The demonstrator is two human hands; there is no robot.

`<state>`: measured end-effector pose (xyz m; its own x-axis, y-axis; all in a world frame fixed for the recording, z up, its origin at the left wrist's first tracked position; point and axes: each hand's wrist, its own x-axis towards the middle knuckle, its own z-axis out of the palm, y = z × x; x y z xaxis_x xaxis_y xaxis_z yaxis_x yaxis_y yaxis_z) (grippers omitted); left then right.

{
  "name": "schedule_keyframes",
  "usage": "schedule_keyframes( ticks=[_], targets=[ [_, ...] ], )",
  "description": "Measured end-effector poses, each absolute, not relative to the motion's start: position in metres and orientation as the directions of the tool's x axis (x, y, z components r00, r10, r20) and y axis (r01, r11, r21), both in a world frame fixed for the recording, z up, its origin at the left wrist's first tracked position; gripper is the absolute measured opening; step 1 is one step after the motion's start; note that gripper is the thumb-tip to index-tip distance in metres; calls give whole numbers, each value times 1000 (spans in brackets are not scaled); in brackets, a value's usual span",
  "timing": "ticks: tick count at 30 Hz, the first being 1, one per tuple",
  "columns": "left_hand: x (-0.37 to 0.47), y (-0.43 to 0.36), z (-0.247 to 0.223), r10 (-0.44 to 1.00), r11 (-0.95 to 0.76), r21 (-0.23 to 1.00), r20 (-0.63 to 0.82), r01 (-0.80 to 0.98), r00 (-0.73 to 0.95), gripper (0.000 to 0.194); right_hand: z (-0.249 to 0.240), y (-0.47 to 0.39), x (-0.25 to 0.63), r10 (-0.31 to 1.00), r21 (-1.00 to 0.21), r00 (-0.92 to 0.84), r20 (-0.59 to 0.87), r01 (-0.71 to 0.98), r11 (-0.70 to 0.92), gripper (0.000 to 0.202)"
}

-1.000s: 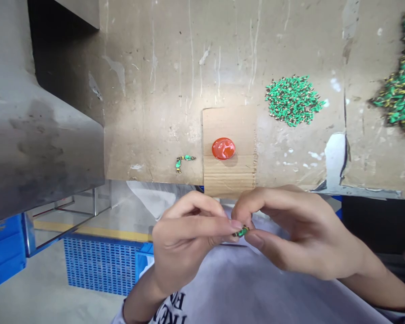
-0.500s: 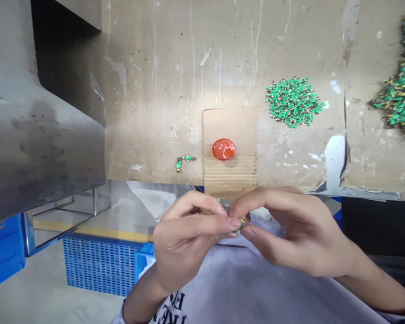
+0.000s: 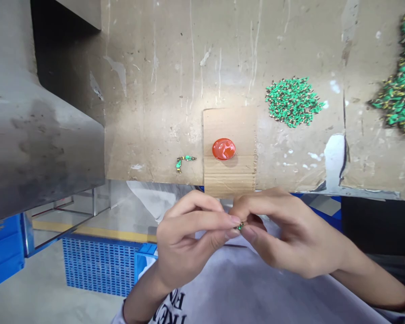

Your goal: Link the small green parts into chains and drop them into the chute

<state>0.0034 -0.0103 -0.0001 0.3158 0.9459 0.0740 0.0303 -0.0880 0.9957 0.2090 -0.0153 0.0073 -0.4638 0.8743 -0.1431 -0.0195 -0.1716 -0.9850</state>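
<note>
Between the fingertips of my left hand [image 3: 192, 238] and my right hand [image 3: 290, 234] is a small green part [image 3: 240, 226], pinched from both sides and mostly covered by the fingers. Both hands are closed in front of my body, just off the table's near edge. Beyond them a red oval dish [image 3: 223, 149] rests on a cardboard piece [image 3: 229, 121]. Left of the cardboard lie a few joined green and dark parts [image 3: 178, 165]. A pile of small green parts [image 3: 293, 101] lies to the right of the dish.
A larger heap of green and yellow parts [image 3: 403, 81] is at the far right of the table [image 3: 155, 90]. A metal housing [image 3: 47, 135] stands at the left. Below are a blue perforated crate [image 3: 97, 265] and another blue crate [image 3: 3, 252].
Both hands have shifted slightly, and the small part between the fingertips shows at a different angle. The dish and the piles have stayed where they were.
</note>
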Motion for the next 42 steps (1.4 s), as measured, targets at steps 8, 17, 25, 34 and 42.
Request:
schedule_keyframes(
  ticks=[8,17,25,34,42],
  targets=[
    [2,-7,2,939,-90,996,80,14,335,12,3,-15,206,891,-987,-447,-82,-86,-134,18],
    [-1,-7,4,916,-178,982,141,65,375,10,2,-13,213,855,-991,-516,-49,-81,-105,22],
    [-2,-6,2,929,-187,980,151,76,339,10,0,-15,207,879,-989,-475,-35,-113,-100,21],
    [-5,-8,-1,939,-145,987,117,65,322,12,0,-20,201,903,-998,-426,47,-68,20,23],
    [-5,-11,-4,958,-106,991,78,87,277,21,-2,-24,194,915,-999,-401,37,-4,38,24]
  ],
)
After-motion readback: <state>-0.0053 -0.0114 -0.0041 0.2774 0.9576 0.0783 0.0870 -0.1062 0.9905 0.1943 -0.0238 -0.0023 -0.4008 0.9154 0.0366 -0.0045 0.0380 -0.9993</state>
